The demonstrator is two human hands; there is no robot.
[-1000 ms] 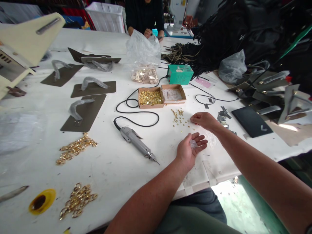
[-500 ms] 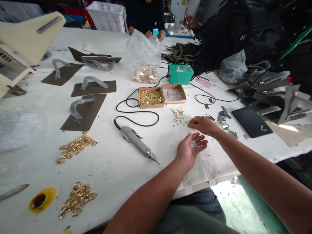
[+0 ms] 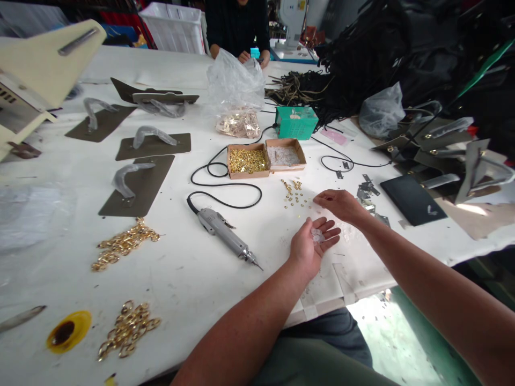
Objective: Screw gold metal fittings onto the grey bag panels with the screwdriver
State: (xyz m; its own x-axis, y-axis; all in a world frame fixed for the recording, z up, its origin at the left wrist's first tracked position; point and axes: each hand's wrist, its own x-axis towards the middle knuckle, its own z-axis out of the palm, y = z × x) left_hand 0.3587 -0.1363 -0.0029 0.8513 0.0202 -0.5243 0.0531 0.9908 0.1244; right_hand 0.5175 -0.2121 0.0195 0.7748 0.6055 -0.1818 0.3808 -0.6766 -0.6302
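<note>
My left hand (image 3: 309, 244) is palm up with its fingers loosely spread, cupping a small heap of clear plastic pieces (image 3: 317, 235). Just beyond it my right hand (image 3: 335, 201) hovers low over the table, thumb and fingertips pinched together. Whatever is between those fingertips is too small to make out. Small gold fittings (image 3: 296, 197) lie scattered left of the right fingertips, some in a cluster farther back. Below the right wrist, more clear bits (image 3: 346, 230) are strewn on the white tabletop.
An electric screwdriver (image 3: 225, 234) lies to the left, its cord looping backward. Behind stand a box of gold fittings (image 3: 248, 161), a box of clear pieces (image 3: 285, 155) and a green power unit (image 3: 296, 123). Metal plates (image 3: 367, 187) lie right; gold chains (image 3: 129, 328) left. A person (image 3: 238, 32) sits opposite.
My right hand has shifted slightly up and to the right, away from the left palm. The left hand stays under the clear pieces. The whole view has drifted a little.
</note>
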